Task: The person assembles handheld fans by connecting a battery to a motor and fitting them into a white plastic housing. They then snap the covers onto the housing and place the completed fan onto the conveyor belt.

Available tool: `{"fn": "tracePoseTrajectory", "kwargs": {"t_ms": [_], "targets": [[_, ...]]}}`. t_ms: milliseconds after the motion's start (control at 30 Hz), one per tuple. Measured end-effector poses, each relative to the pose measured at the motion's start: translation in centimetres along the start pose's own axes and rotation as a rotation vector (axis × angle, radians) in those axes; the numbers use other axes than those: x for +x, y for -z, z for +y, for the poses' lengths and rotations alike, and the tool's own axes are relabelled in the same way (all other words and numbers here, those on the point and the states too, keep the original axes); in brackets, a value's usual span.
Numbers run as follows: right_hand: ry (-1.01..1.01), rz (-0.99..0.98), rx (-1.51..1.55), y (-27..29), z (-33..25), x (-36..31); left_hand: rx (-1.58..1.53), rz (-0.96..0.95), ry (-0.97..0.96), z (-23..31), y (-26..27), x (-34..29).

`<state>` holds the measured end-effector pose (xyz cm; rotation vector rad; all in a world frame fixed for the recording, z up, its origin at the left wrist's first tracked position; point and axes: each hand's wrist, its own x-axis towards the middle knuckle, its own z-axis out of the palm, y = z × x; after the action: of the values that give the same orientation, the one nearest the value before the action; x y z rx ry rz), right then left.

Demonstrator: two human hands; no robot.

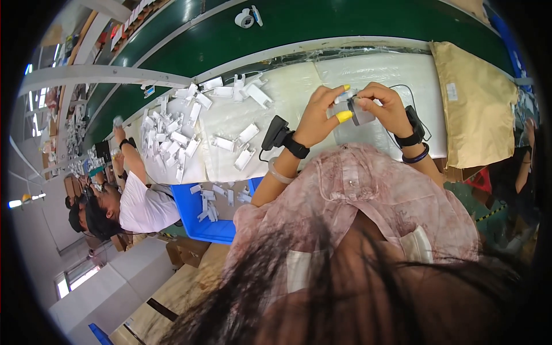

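In front of my chest, both hands are closed on a small grey-white plastic piece (362, 117) with a dark strip along one side. My left hand (315, 119) grips it from the left, with yellow covers on its thumb and a fingertip. From the right, my right hand (386, 109) pinches its upper edge between thumb and forefinger. The fingers partly hide the piece, so its exact kind cannot be told. Loose white plastic parts (249, 133) lie on the bench to the left of my left hand.
A larger heap of white parts (172, 138) covers the bench's left side. Below it, a blue bin (198, 224) holds several more. A brown paper sheet (474, 115) lies at the right. Beyond the bench runs a green conveyor (345, 26). A co-worker in white (144, 204) sits left.
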<state>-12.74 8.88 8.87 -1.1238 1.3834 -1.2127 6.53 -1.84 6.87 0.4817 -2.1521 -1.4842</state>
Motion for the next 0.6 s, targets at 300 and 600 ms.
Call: {"fn": "tracePoseTrajectory", "kwargs": {"t_ms": [300, 600], "targets": [[0.145, -0.170, -0.096, -1.1, -3.1, -2.4, -0.410, -0.023, 0.107, -0.6, -0.8, -1.8], [0.071, -0.577, 0.063, -0.4, -1.8, -1.8, -0.110, -0.132, 0.085, 5.7, 2.1, -3.3]]}}
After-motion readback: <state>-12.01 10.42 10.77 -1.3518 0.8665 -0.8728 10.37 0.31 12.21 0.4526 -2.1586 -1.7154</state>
